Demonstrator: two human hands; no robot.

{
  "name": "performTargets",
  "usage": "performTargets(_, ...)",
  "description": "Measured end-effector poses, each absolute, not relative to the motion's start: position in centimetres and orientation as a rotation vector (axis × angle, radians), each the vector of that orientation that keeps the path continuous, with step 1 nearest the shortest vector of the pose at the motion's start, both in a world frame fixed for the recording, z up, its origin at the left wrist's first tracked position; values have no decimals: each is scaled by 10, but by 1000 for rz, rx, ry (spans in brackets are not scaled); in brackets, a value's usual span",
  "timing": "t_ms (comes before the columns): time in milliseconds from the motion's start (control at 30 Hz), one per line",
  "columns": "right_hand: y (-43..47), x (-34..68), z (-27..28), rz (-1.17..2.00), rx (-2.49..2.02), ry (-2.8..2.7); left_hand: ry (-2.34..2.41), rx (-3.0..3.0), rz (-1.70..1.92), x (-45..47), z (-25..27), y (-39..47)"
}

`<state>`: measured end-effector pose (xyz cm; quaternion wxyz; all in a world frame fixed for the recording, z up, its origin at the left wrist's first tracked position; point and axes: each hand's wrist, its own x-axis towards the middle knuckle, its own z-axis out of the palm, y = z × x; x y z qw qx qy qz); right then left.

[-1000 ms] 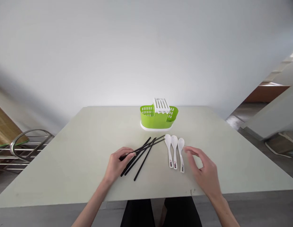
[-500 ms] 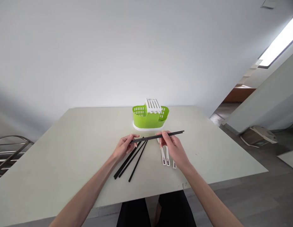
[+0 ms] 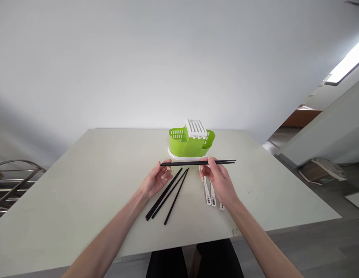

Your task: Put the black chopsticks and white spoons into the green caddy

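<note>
while the right hand [image 3: 218, 179] pinches two black chopsticks [image 3: 196, 163] level — its fingers closed — the left hand's [image 3: 156, 181] fingers curl loosely beneath, half open.

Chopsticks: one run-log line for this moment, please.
right hand: holds lifted chopsticks level | left hand: at their end | holder: behind

No legible text; spoon [image 3: 207, 192] markings blurred.

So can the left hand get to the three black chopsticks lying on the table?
Probably yes. The left hand hovers right beside the loose chopsticks, with nothing between them, though its fingers seem to touch the raised pair.
</note>
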<state>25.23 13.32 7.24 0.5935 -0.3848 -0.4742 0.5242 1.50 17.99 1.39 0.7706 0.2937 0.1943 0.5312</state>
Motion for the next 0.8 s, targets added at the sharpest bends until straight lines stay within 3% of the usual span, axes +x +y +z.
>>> performTargets(433, 137, 256, 80, 1207, -868, -1179, 510, 698, 1079, 9, 10, 184)
performTargets(800, 134, 266, 112, 885, -1029, -1387, 682, 809, 1174, 7, 4, 188)
